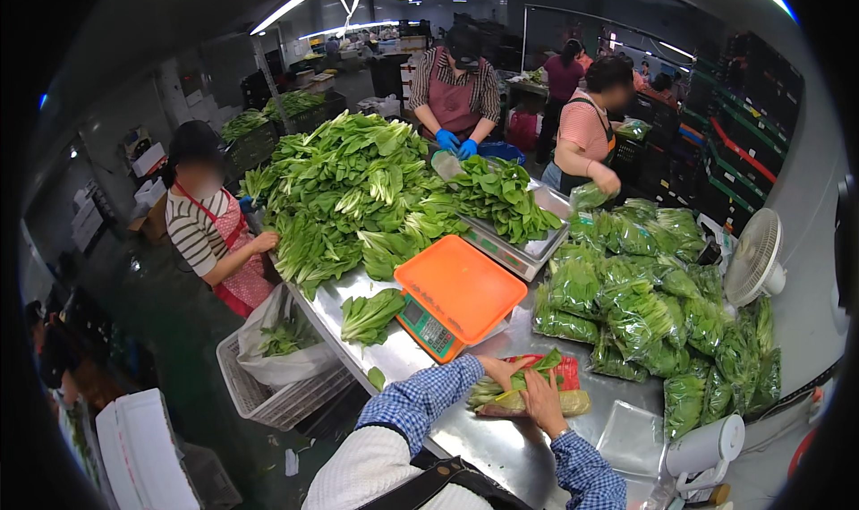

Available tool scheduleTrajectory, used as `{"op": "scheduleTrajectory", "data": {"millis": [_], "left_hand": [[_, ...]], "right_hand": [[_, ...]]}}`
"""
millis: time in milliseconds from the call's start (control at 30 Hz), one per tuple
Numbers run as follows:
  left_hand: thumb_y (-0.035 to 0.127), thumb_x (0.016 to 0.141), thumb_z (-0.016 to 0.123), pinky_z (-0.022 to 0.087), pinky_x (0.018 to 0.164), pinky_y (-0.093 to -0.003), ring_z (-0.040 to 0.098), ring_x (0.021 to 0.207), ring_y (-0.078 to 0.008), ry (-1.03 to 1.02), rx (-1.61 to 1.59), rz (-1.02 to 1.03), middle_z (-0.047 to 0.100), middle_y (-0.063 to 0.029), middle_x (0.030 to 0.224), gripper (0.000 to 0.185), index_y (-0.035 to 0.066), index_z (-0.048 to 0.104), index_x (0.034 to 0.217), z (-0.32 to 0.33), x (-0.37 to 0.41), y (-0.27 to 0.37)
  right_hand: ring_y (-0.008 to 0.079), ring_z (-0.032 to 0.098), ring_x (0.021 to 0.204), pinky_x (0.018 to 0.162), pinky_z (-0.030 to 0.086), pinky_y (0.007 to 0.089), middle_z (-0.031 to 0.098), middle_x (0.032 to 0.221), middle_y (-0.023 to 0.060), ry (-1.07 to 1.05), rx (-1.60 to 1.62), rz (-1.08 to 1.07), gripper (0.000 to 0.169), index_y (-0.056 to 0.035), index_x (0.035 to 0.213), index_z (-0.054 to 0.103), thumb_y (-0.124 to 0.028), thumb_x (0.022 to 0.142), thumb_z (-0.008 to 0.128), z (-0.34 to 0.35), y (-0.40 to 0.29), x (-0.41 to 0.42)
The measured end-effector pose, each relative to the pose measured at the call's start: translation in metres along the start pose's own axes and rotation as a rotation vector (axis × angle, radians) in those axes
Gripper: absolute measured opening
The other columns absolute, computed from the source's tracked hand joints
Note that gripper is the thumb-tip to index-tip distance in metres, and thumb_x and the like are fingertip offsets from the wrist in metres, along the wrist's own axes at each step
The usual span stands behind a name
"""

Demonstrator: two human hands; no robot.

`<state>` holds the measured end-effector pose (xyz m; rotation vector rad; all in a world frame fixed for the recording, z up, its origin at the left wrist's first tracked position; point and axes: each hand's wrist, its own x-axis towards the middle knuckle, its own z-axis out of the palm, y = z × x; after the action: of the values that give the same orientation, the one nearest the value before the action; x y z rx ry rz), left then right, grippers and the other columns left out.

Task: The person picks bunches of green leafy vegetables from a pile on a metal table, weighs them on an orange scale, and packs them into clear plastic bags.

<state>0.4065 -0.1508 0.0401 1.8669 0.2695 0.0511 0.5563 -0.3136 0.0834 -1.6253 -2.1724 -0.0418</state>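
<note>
Both my hands are at a bunch of leafy greens (483, 390) on the steel table, close in front of me. My left hand (500, 370) holds the bunch from its far side, thumb and fingers apart around it. My right hand (543, 401) presses on its near side. Under and behind the leaves shows a red printed sheet or bag (569, 370). A yellowish roll or packet (574, 402) lies along the near edge, partly under my right hand. Just beyond my hands stands a digital scale with an orange tray (463, 285).
A large heap of loose greens (349, 181) covers the far left. Bagged greens (631, 295) are piled right, near a fan (755, 258) and white jug (704, 443). Clear plastic bags (631, 436) lie at right. Co-workers (456, 87) stand around the table; a white crate (288, 396) is below left.
</note>
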Motion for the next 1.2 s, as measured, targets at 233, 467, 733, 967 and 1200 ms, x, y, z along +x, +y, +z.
{"op": "scheduleTrajectory", "data": {"millis": [233, 467, 733, 967, 1200], "left_hand": [[0.022, 0.073, 0.073, 0.039, 0.097, -0.0472, 0.043, 0.122, -0.0384, 0.348, 0.359, -0.194, 0.046, -0.0214, 0.132, 0.073, 0.006, 0.039, 0.136, -0.014, 0.023, 0.035], [0.048, 0.075, 0.068, 0.044, 0.094, -0.0417, 0.059, 0.106, -0.0364, 0.076, 0.433, -0.312, 0.062, -0.0236, 0.112, 0.062, 0.0, 0.062, 0.113, -0.022, 0.064, -0.018], [0.042, 0.087, 0.054, 0.043, 0.095, -0.0428, 0.058, 0.107, -0.0348, -0.193, 0.547, -0.112, 0.06, -0.0219, 0.117, 0.05, 0.004, 0.059, 0.119, -0.015, 0.078, -0.04], [0.053, 0.082, 0.059, 0.041, 0.096, -0.0433, 0.05, 0.116, -0.0383, -0.479, 0.335, -0.082, 0.054, -0.0237, 0.124, 0.072, -0.005, 0.048, 0.123, -0.015, 0.041, 0.042], [0.048, 0.067, 0.074, 0.042, 0.089, -0.0531, 0.052, 0.111, -0.0379, -0.147, 0.85, -0.057, 0.049, -0.0227, 0.121, 0.089, -0.005, 0.037, 0.127, 0.027, 0.014, 0.034]], "right_hand": [[0.0318, 0.049, 0.116, 0.107, 0.029, 0.0496, 0.054, 0.123, 0.0195, 0.048, 0.015, 0.086, 0.047, 0.0031, 0.124, 0.048, -0.021, 0.086, 0.059, 0.011, -0.011, -0.014], [0.0321, 0.051, 0.113, 0.104, 0.032, 0.0492, 0.055, 0.12, 0.0187, 0.038, -0.015, 0.096, 0.043, 0.0023, 0.12, 0.052, -0.022, 0.085, 0.06, 0.012, -0.016, -0.016], [0.0335, 0.051, 0.112, 0.105, 0.031, 0.0498, 0.054, 0.119, 0.0188, 0.045, -0.002, 0.154, 0.043, 0.0011, 0.122, 0.049, -0.018, 0.084, 0.059, 0.013, -0.025, -0.012], [0.0377, 0.05, 0.108, 0.098, 0.037, 0.0484, 0.054, 0.116, 0.0198, 0.143, 0.004, 0.188, 0.042, 0.0027, 0.119, 0.049, -0.015, 0.082, 0.059, 0.007, -0.04, -0.016], [0.0367, 0.043, 0.118, 0.102, 0.034, 0.0492, 0.043, 0.13, 0.0217, 0.191, -0.008, 0.26, 0.06, 0.002, 0.124, 0.046, -0.025, 0.075, 0.069, 0.016, -0.038, -0.025]]}}
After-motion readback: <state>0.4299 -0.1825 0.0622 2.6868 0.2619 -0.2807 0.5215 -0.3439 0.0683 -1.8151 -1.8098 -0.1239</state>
